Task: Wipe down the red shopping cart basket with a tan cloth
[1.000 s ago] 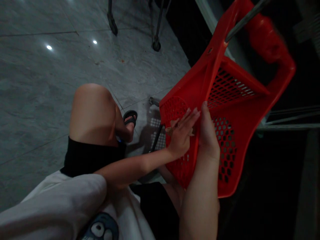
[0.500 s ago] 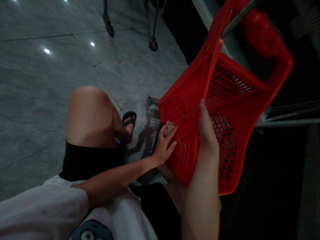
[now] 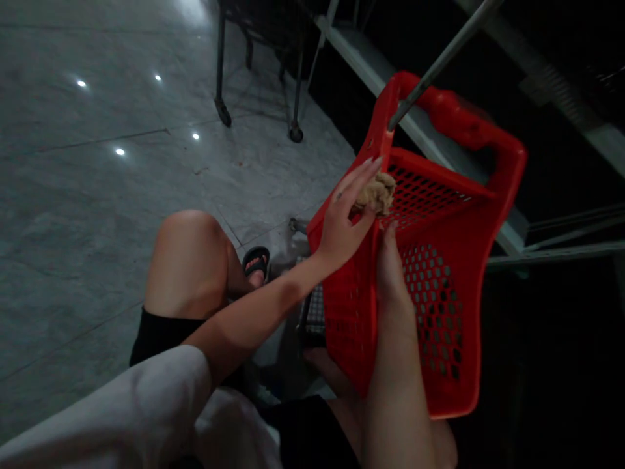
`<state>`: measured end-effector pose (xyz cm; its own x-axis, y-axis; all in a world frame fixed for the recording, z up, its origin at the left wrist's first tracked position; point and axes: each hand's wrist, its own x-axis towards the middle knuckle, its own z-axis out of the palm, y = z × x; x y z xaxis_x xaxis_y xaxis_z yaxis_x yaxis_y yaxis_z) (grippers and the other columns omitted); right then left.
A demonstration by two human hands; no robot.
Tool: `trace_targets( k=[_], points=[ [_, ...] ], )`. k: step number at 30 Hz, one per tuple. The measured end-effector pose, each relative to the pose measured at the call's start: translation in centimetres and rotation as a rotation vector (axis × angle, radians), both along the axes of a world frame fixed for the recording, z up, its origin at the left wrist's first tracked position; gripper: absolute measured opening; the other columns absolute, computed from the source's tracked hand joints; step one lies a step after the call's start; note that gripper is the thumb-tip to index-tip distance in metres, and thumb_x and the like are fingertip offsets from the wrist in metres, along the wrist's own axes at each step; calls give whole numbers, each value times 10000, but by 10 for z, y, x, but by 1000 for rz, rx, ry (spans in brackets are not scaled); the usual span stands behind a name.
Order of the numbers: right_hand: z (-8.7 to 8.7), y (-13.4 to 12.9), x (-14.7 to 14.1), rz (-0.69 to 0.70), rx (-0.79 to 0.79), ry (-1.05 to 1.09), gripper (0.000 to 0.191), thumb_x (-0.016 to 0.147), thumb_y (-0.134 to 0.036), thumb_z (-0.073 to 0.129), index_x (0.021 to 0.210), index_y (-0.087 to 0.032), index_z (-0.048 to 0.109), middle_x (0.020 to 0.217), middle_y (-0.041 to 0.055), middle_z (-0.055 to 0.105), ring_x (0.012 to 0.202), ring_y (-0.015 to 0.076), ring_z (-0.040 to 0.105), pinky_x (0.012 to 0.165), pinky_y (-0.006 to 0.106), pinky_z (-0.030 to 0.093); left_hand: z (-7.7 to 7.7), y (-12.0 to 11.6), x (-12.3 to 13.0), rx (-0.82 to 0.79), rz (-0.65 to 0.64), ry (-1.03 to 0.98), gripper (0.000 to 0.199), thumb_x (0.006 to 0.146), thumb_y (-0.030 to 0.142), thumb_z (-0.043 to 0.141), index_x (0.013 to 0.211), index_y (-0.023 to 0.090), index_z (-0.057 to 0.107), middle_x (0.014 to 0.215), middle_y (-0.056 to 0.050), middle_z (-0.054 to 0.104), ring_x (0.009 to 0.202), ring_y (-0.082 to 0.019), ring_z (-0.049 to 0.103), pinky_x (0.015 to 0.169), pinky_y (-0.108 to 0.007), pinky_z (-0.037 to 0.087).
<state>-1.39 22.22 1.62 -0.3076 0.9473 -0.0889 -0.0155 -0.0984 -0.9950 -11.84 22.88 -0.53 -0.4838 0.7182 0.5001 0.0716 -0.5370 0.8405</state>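
A red plastic shopping basket (image 3: pixel 351 293) with perforated walls and a handle loop stands tilted in front of me. My left hand (image 3: pixel 349 215) presses a crumpled tan cloth (image 3: pixel 383 192) against the basket's upper rim, near the handle end. Part of the cloth is covered by the fingers. Just below, my right hand (image 3: pixel 393 267) grips the long near rim of the basket. Its thumb side shows, while most of its fingers are hidden. A grey metal rod (image 3: pixel 439 68) runs up and right from the handle end.
My knee (image 3: pixel 188 260) and sandaled foot (image 3: pixel 256 264) are left of the basket. A wheeled metal frame (image 3: pixel 258 78) stands on the grey tiled floor (image 3: pixel 88 228). A pale metal shelf edge (image 3: pixel 512 234) lies behind the basket. Below it hangs a small dark grid-sided object (image 3: pixel 312 312).
My left hand has moved the cloth from the perforated outer side wall up to the rim near the handle. The basket appears lower in view. My right hand keeps its grip.
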Motion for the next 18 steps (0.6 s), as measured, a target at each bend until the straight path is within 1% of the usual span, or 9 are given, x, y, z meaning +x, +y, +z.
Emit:
trace_targets(
  k=[2,3,5,7,9,11,13,16,18],
  points=[
    [1,1,-2,22,-22,60,661,944,-784,438,1373,-341,676,1513,-5,630,1582,200,363,1277,496,380,-15,14,-2,-9,-1,74,459,1048,291,517,1504,326,539,1657,32,446,1545,-291,388,1326,-495,306],
    [1,2,-2,31,-42,75,688,938,-803,423,1369,-331,679,1492,3,650,1570,197,388,1270,488,388,-25,14,-1,-30,1,94,463,1046,276,515,1507,311,543,1659,19,447,1540,-286,401,1322,-499,319],
    [-2,4,-2,36,-86,103,761,908,-853,411,1339,-298,701,1419,29,704,1530,212,456,1257,477,404,-46,0,6,-90,10,110,491,1024,207,516,1509,279,554,1629,-28,493,1512,-261,458,1297,-520,369],
    [-5,5,-1,18,-124,146,813,870,-896,421,1294,-274,729,1349,47,746,1493,234,509,1249,469,416,-60,-28,15,-90,-39,172,541,1005,148,501,1520,308,549,1595,-30,538,1490,-236,497,1274,-509,410],
    [-7,5,0,-16,-171,194,828,866,-908,406,1270,-270,745,1293,50,773,1462,246,545,1244,463,427,-62,-54,21,-62,-31,214,588,1011,140,503,1557,360,498,1609,-13,523,1468,-222,528,1252,-478,448],
    [-5,4,-1,-28,-231,249,815,917,-875,338,1284,-269,742,1266,51,784,1443,239,565,1239,440,435,-55,-61,20,-24,19,262,581,1027,152,512,1555,392,492,1637,4,487,1476,-220,521,1244,-457,462],
    [-1,2,-2,1,-274,317,792,992,-793,246,1338,-258,716,1288,56,776,1435,222,571,1236,407,436,-42,-43,14,37,82,345,539,1034,171,532,1526,390,526,1661,12,452,1498,-221,493,1245,-443,462],
    [3,1,-5,59,-273,418,789,1043,-708,154,1440,-236,645,1305,68,766,1369,223,624,1188,399,485,-22,15,-7,156,218,534,413,1042,196,535,1422,330,627,1618,-15,514,1520,-225,464,1237,-450,469],
    [2,3,-6,68,-279,429,812,1023,-749,161,1480,-251,609,1228,67,790,1235,241,704,1079,414,566,-9,53,-29,209,295,663,339,1046,208,527,1340,287,676,1547,-40,591,1526,-229,457,1226,-463,480]
  ],
)
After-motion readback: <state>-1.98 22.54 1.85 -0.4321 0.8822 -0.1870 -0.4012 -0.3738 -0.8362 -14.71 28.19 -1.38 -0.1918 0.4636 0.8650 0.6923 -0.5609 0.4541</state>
